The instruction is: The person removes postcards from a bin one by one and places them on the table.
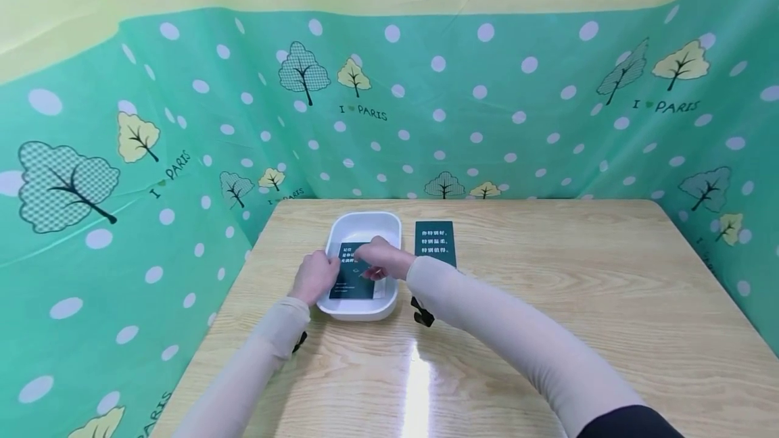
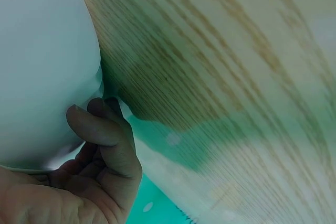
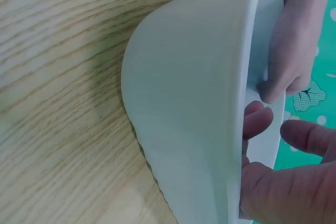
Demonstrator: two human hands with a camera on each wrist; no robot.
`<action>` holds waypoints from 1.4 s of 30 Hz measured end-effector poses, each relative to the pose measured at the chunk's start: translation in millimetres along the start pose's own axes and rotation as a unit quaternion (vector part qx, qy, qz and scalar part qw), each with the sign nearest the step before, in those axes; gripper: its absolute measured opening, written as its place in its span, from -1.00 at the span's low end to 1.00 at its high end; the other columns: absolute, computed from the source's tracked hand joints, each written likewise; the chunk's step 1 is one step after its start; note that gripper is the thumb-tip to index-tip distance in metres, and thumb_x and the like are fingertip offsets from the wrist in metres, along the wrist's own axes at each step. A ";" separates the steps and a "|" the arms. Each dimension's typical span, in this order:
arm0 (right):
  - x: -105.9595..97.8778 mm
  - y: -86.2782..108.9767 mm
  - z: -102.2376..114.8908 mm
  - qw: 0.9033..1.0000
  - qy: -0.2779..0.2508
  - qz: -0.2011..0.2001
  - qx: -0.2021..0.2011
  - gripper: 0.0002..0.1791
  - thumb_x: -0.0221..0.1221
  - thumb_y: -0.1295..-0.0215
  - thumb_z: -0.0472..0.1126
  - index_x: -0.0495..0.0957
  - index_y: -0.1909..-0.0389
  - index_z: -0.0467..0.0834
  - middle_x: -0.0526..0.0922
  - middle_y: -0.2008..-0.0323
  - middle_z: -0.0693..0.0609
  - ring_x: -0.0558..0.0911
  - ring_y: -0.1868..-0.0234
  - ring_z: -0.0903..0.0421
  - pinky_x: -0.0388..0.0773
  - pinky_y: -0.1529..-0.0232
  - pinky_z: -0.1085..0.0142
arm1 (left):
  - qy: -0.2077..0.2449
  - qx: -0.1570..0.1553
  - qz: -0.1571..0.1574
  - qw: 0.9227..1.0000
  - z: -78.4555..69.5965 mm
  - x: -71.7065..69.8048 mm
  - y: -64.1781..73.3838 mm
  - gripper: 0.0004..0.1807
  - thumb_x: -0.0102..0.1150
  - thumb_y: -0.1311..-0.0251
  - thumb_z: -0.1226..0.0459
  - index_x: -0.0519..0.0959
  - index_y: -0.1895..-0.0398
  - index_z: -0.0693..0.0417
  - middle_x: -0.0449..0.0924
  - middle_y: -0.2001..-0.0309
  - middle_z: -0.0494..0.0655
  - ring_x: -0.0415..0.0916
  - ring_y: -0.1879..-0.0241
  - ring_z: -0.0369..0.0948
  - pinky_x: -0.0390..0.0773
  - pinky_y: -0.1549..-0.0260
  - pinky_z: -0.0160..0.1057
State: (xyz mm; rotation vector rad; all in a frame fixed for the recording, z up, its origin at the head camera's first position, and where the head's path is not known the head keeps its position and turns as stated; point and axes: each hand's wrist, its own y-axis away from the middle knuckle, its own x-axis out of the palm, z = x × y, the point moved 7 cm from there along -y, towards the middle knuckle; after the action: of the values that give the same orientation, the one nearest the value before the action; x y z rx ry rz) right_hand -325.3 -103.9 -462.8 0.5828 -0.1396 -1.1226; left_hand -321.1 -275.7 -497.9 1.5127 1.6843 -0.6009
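A white plastic basin (image 1: 365,221) stands on the wooden table, with a dark green card (image 1: 351,282) bearing white print lying inside. My left hand (image 1: 317,276) grips the basin's left rim; in the left wrist view that hand (image 2: 100,166) has its fingers curled against the outer wall. Over the card's right side reaches my right hand (image 1: 385,259), covering part of the print. From the right wrist, this hand (image 3: 289,177) shows inside the rim, thumb and forefinger apart, its other fingertips partly hidden by the wall.
Right of the basin a second dark green card (image 1: 435,235) with white print lies on the table (image 1: 578,276), partly covered by my right sleeve (image 1: 487,316). A green dotted curtain (image 1: 462,120) hangs behind the table and at both sides.
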 end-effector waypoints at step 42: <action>-2.7 2.2 3.4 0.994 0.074 -0.039 -0.074 -0.49 0.17 -0.41 -0.37 0.30 -0.32 -0.37 0.54 0.05 -0.21 0.59 0.29 -0.01 0.69 0.06 0.04 | -0.003 -0.014 0.008 1.000 0.2 -0.7 -0.7 -0.63 -0.03 -0.56 0.17 0.57 0.02 0.38 0.68 0.19 0.20 0.68 0.29 -0.03 0.78 0.17 -0.01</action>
State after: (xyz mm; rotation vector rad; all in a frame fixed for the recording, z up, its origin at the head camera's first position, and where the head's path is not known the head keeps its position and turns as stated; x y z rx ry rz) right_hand -326.0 -102.1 -458.3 0.5398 0.0943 -1.1508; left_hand -321.8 -276.4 -497.5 1.5029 1.6683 -0.5703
